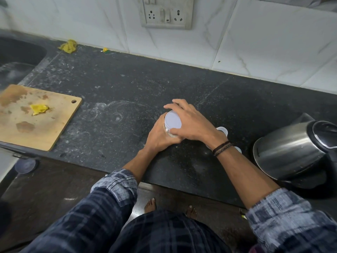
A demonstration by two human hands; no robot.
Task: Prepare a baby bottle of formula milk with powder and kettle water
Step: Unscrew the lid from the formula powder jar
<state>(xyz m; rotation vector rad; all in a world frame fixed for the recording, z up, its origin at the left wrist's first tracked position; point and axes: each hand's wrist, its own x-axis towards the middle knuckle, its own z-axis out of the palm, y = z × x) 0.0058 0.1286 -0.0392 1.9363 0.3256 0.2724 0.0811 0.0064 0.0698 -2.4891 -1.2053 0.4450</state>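
Stone, black and speckled with pale rings and powdery smears, makes up the surface. Near its front edge stands a small round jar with a flat white lid. The left hand has its grip closed around the jar's body, fingers wrapped so fully that almost none of the wall shows (what is inside cannot be told). The right hand comes over from above, its grip curled on the rim of the lid, with the thumb at the near side and fingertips at the far side. Dark braided bands circle that wrist.

Just behind the right wrist sit two clear plastic pieces, mostly hidden. To the right stands a brushed steel kettle, rounded and shiny, with a dark lid that is closed, so its contents are unseen.

At the left lies a rectangular wooden cutting board, stained in brown patches, with a hanging hole at one corner and a crumpled yellow scrap on it. Beyond it a dark sink is set into the stone. A bunched yellowish cloth lies against the white marble-patterned tiles, and a socket plate is mounted on the wall above.
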